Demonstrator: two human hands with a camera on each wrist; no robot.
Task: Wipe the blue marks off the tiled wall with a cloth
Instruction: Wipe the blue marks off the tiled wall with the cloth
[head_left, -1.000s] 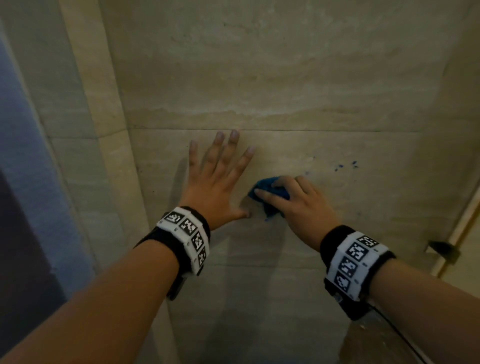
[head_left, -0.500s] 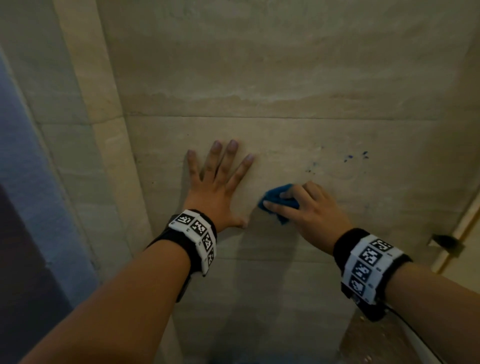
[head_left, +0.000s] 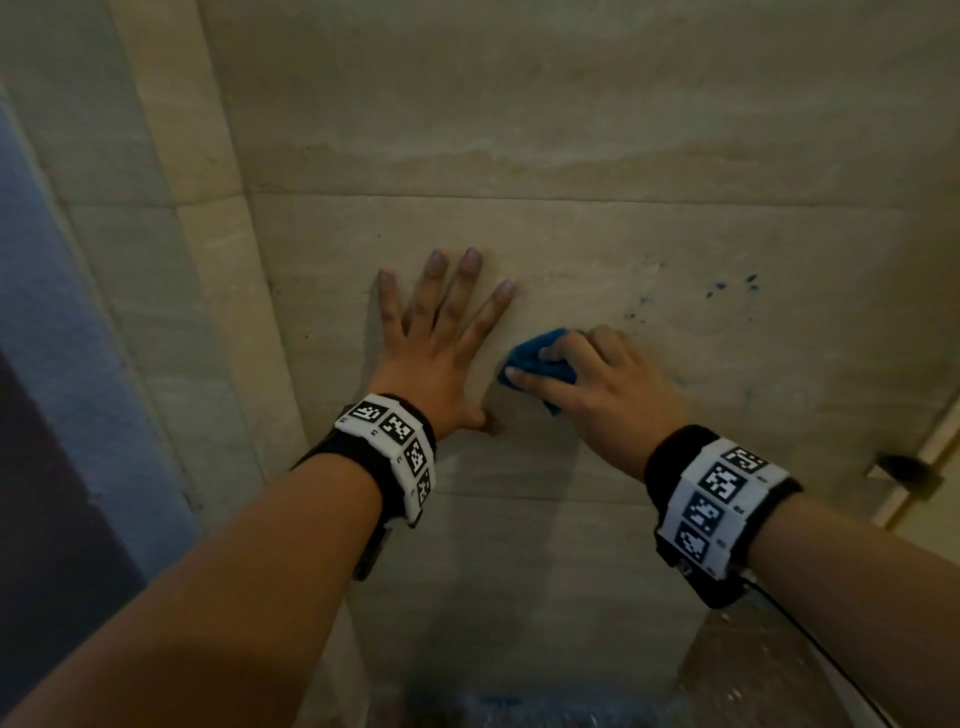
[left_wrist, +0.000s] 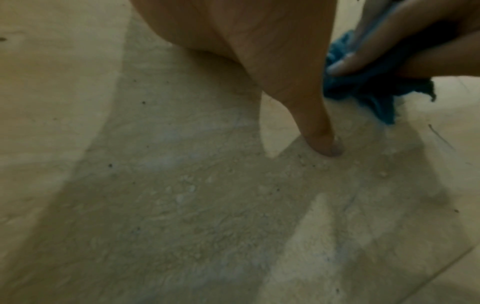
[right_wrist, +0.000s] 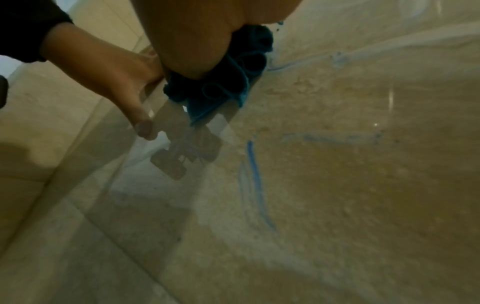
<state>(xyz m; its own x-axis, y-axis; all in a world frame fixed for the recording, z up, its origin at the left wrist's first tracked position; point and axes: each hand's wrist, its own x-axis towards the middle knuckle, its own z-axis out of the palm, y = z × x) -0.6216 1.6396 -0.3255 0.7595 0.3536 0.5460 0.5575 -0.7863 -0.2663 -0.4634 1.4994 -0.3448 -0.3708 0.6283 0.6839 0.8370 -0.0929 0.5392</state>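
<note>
A crumpled blue cloth (head_left: 540, 358) is pressed against the beige tiled wall (head_left: 571, 130), and my right hand (head_left: 582, 379) grips it with curled fingers. Small blue marks (head_left: 719, 286) dot the tile up and right of that hand. In the right wrist view the cloth (right_wrist: 228, 82) bunches under my palm, with blue streaks (right_wrist: 253, 164) on the tile below it. My left hand (head_left: 441, 332) lies flat on the wall with fingers spread, just left of the cloth. The left wrist view shows its thumb (left_wrist: 322, 139) touching the tile beside the cloth (left_wrist: 369, 90).
A protruding tiled corner column (head_left: 197, 234) runs down the left side, with a blue-grey surface (head_left: 62, 364) beyond it. At the right edge stands a pale door frame (head_left: 924, 457) with a dark fitting (head_left: 904, 467). A horizontal grout line (head_left: 571, 200) crosses above the hands.
My right hand with the cloth has slid back and forth sideways on the tile, ending a little left of half a second ago. The left hand stays flat on the wall.
</note>
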